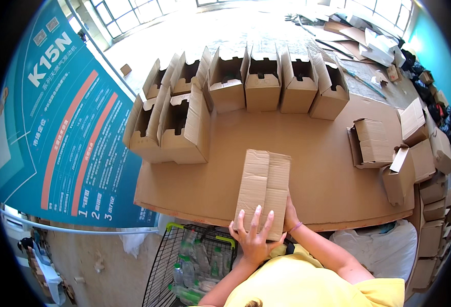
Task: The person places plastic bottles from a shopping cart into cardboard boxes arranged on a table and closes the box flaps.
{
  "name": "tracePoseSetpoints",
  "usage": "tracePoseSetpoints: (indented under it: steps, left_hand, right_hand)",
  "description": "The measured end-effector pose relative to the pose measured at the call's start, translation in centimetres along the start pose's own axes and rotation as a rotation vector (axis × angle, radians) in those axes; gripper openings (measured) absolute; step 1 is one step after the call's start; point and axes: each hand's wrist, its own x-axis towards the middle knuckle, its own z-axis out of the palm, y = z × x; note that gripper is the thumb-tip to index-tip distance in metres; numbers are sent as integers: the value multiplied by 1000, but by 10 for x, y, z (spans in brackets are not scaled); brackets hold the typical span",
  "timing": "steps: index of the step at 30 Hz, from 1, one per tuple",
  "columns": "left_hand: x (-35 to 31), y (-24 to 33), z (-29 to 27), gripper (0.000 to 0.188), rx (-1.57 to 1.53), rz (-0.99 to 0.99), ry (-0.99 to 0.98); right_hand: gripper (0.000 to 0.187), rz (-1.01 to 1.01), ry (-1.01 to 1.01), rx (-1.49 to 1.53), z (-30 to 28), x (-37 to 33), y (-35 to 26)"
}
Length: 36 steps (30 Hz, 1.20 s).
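A brown cardboard box [262,189] stands in front of me at the table's near edge, its seamed face toward me. Across the lower part of that face lies my left hand [256,238], fingers spread and pressed on the board. My right hand [291,217] grips the box's right side near the bottom; most of its fingers are behind the box. Together the two hands hold it. Beyond, several open-topped cardboard boxes [262,97] stand in a curved row, flaps up. Some more [187,146] sit at the left end of that row.
Cardboard covers the table [225,189]. Several boxes [376,138] lie at its right, more stacked beyond. A black wire cart [159,261] with plastic bottles [187,266] is below left. A teal banner [67,133] stands left; scrap cardboard [356,38] litters the floor far right.
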Motion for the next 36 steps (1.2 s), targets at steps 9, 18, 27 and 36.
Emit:
tracePoseSetpoints:
  steps: [9,18,27,36]
  left_hand:
    - [112,-69,64,53,147,-128,227]
    - [196,-125,124,50,317,-167,400]
    - [206,-136,133,53,421,-108,376]
    - [195,-129,128,57,430,-66,290]
  right_hand:
    - [73,-88,-234,-551,105,41,-74]
    - [76,-75,-520,-737,86,7,-56]
    - [71,-17,-76,-800,-27,-95,-83]
    - [51,-483,436,-1067,-133,-136,-160]
